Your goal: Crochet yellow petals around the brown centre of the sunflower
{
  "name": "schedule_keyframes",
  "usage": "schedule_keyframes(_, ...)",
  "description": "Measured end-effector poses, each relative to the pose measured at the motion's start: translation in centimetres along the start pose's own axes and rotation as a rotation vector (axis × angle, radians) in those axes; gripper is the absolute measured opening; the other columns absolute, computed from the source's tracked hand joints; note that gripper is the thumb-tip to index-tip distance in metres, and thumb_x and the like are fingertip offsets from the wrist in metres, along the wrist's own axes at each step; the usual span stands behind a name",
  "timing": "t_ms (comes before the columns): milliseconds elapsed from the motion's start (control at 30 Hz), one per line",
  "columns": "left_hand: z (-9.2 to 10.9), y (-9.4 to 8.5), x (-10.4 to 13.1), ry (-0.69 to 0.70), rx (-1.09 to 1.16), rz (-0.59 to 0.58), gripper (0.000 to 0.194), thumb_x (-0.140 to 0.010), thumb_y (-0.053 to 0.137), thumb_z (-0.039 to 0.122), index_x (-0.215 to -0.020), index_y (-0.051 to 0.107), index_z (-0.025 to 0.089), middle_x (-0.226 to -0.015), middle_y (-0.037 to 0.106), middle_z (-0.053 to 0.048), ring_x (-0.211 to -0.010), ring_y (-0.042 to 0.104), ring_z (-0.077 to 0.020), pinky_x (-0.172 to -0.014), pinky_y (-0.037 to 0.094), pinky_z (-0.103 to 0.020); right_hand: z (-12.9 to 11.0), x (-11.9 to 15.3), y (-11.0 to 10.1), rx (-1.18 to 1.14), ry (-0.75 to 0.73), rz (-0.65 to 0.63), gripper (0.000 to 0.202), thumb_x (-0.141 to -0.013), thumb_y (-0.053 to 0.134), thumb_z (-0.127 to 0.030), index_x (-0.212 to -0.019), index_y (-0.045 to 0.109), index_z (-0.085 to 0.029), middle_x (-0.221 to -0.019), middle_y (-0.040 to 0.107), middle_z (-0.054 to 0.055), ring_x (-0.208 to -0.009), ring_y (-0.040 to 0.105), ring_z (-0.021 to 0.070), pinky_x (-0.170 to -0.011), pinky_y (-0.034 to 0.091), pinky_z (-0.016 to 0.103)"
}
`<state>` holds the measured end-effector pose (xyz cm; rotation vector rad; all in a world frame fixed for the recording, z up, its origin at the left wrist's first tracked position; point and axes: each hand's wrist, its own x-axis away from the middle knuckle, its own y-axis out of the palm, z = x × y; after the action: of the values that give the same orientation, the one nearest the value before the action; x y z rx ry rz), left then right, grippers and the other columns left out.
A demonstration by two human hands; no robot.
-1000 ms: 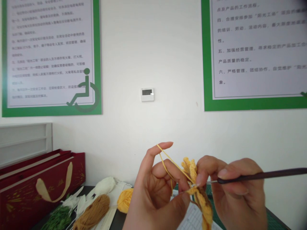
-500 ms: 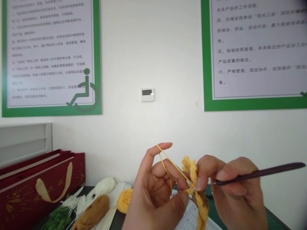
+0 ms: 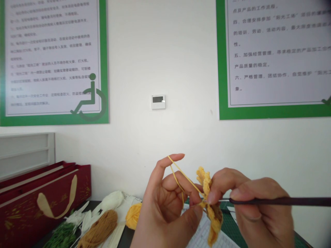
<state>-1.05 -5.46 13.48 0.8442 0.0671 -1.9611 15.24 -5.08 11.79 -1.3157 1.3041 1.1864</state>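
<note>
A ruffled yellow crochet piece (image 3: 215, 225) with a brownish part hangs between both hands. My left hand (image 3: 172, 203) pinches its left edge between thumb and a finger, while the raised index finger carries a loop of yellow yarn (image 3: 184, 175) running down to the piece. My right hand (image 3: 254, 203) grips a crochet hook (image 3: 284, 201) with a dark handle, held nearly level. The hook's thin metal shaft reaches the piece, where its tip is hidden. A right fingertip touches the piece beside the shaft.
Dark red gift bags (image 3: 51, 196) stand at the left. Near them lie green yarn (image 3: 60, 236), a brown skein (image 3: 99, 229), a white skein (image 3: 112, 200) and a yellow ball (image 3: 133, 215). Printed paper (image 3: 204, 234) and a green cutting mat (image 3: 229, 220) are beneath the hands.
The hook's handle has tilted down to nearly level, and my right hand has shifted slightly right. The lower part of the crochet piece has swung a little left.
</note>
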Motion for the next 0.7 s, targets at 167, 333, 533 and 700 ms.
schedule_keyframes(167, 0.0, 0.0, 0.0, -0.018, 0.000, 0.031, 0.072, -0.078, 0.084, 0.007, -0.137, 0.049, 0.027, -0.073, 0.069, 0.005, -0.079, 0.066, -0.0147, -0.074, 0.047, -0.027, -0.8, -0.4, -0.8, 0.196, -0.090, -0.108, 0.012, -0.104, 0.058, -0.025, -0.115, 0.064, -0.026, -0.091, 0.077, 0.003, -0.080, 0.073, 0.0172, -0.071, 0.061, 0.035)
schedule_keyframes(333, 0.3, 0.3, 0.0, -0.051, 0.061, 0.045, 0.076, -0.073, 0.090, 0.010, -0.135, 0.049, 0.026, -0.071, 0.070, 0.005, -0.082, 0.071, -0.0191, -0.082, 0.052, -0.033, -1.4, -0.6, -0.8, 0.446, -0.269, -0.217, 0.009, -0.103, 0.056, -0.018, -0.107, 0.063, -0.021, -0.091, 0.078, 0.006, -0.077, 0.074, 0.0159, -0.071, 0.065, 0.033)
schedule_keyframes(533, 0.3, 0.5, 0.1, -0.065, 0.120, 0.051, 0.075, -0.073, 0.089, 0.006, -0.133, 0.050, 0.026, -0.071, 0.070, 0.004, -0.081, 0.071, -0.0181, -0.082, 0.055, -0.033, 0.4, 1.2, 0.5, 0.488, -0.364, 0.102, 0.008, -0.099, 0.061, -0.018, -0.102, 0.065, -0.023, -0.088, 0.078, 0.003, -0.073, 0.072, 0.0164, -0.067, 0.064, 0.036)
schedule_keyframes(700, -0.1, 0.3, 0.0, -0.070, 0.154, 0.052, 0.070, -0.076, 0.089, 0.009, -0.133, 0.053, 0.025, -0.074, 0.070, 0.003, -0.073, 0.066, -0.0137, -0.074, 0.053, -0.027, 1.9, 2.2, -0.6, 0.407, -0.347, 0.086, 0.018, -0.097, 0.066, -0.021, -0.114, 0.069, -0.025, -0.095, 0.078, 0.006, -0.076, 0.072, 0.0214, -0.068, 0.060, 0.042)
